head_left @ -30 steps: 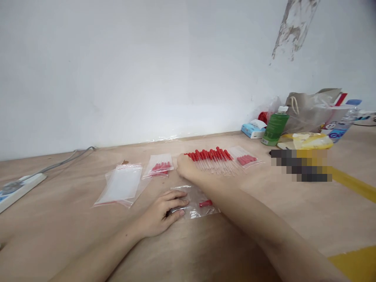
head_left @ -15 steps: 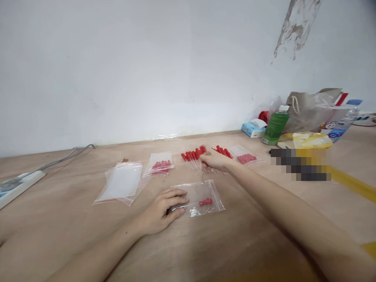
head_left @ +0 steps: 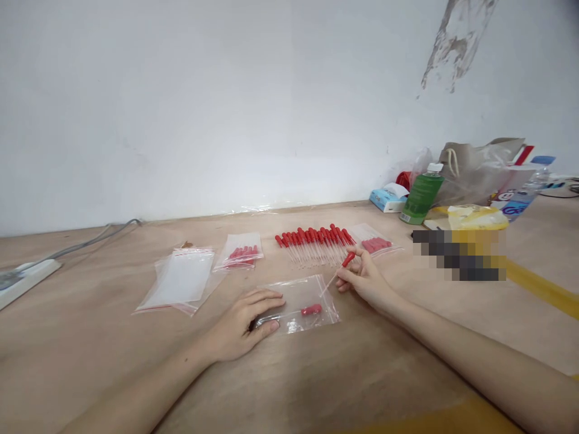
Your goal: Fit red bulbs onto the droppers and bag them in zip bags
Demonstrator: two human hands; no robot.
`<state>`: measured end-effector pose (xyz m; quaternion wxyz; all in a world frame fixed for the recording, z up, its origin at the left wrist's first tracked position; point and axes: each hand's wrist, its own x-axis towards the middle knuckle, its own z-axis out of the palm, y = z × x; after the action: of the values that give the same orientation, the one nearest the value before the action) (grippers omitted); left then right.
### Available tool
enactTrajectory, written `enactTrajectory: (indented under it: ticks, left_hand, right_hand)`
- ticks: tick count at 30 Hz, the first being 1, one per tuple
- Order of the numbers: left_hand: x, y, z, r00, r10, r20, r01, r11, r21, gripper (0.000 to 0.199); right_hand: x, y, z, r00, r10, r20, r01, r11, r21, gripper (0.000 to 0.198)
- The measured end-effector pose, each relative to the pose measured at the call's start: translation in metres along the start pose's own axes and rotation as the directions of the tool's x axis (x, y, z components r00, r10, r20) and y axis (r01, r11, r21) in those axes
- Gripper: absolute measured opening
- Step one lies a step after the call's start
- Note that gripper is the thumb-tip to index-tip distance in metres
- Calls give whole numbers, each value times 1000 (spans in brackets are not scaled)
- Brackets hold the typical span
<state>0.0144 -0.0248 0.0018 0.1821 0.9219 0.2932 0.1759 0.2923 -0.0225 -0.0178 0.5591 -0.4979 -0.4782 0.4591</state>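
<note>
A clear zip bag (head_left: 294, 323) lies flat with a red-bulbed dropper (head_left: 311, 310) inside. My left hand (head_left: 248, 322) rests on the bag's left end, fingers stretched out and thumb apart. At the bag's right end, my right hand (head_left: 364, 280) pinches another dropper (head_left: 348, 260) by its red bulb, its thin clear tip pointing down-left over the bag's mouth. Behind the bag, a row of loose droppers (head_left: 312, 238) lies side by side, bulbs toward the wall.
Filled bags of droppers lie left (head_left: 239, 252) and right (head_left: 377, 242) of the row. A stack of flat bags (head_left: 181, 277) lies farther left, near a power strip (head_left: 31, 280). At the right stand a green bottle (head_left: 423, 193), a tissue pack (head_left: 388, 199) and plastic bags.
My right hand has come from the row toward me, down to the bag's right end, with a dropper now in its fingers. My left hand stays on the bag.
</note>
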Motion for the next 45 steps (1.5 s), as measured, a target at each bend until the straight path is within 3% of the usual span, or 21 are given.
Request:
enactTrajectory:
  ticks: [5,9,13,17,19,23,29,33,35,37,39,41,43,45]
  left_hand:
    - [1,0,-1,1000,-23,5,23,1000,-14,44]
    - [1,-1,0,1000,-17,0,17,1000,-20,44]
    - [1,-1,0,1000,-16,3,16,1000,-16,45]
    - [0,-1,0,1000,-27,12,27,1000,-3,45]
    - [0,-1,0,999,-32,12,32,999,2,46]
    - [1,-1,0,1000,-21,10,21,1000,9,46]
    - [1,0,-1,1000,-26,16,26,1000,16,45]
    - [2,1,-1,1000,-9,1,9,1000,-4,45]
    - [3,1,-1,1000,0,1,0,1000,-11,44]
    - [2,2,-1,1000,4,4,-4,1000,-17,43]
    - [1,2,-1,1000,-12,4,12,1000,-27,42]
    - [0,3,-1,999,-54,-7,54,997,-49,40]
    - [-1,3,-1,996,-83,-18,81,994,-79,33]
    - [0,4,-1,997,-72,-21,69,992,-103,25]
  right_hand:
    - [-5,-2,-2,985,112,134,-127,987,104,42]
    - [-3,-4,-10,962,176,211,-173,984,-30,37]
    - [1,-12,-22,963,116,243,-58,971,-233,33]
    - [3,-15,-25,976,93,196,-33,957,-287,32]
    - [0,-13,-22,969,81,233,-5,951,-308,32]
    - [-8,-8,-12,927,16,375,135,919,-372,26]
    - [-15,-4,0,876,-44,480,306,821,-482,16]
    - [-18,-7,10,813,-160,560,467,754,-463,21]
    - [-19,-9,11,772,-184,608,500,767,-403,24]
    - [-18,-11,10,757,-152,635,454,822,-345,25]
    - [-15,-10,5,800,-102,591,355,875,-329,25]
    - [-8,-8,-1,883,-60,465,255,893,-370,25]
    - [5,-6,-7,946,-79,313,224,859,-461,20]
    - [23,-7,-10,966,-164,202,254,764,-593,12]
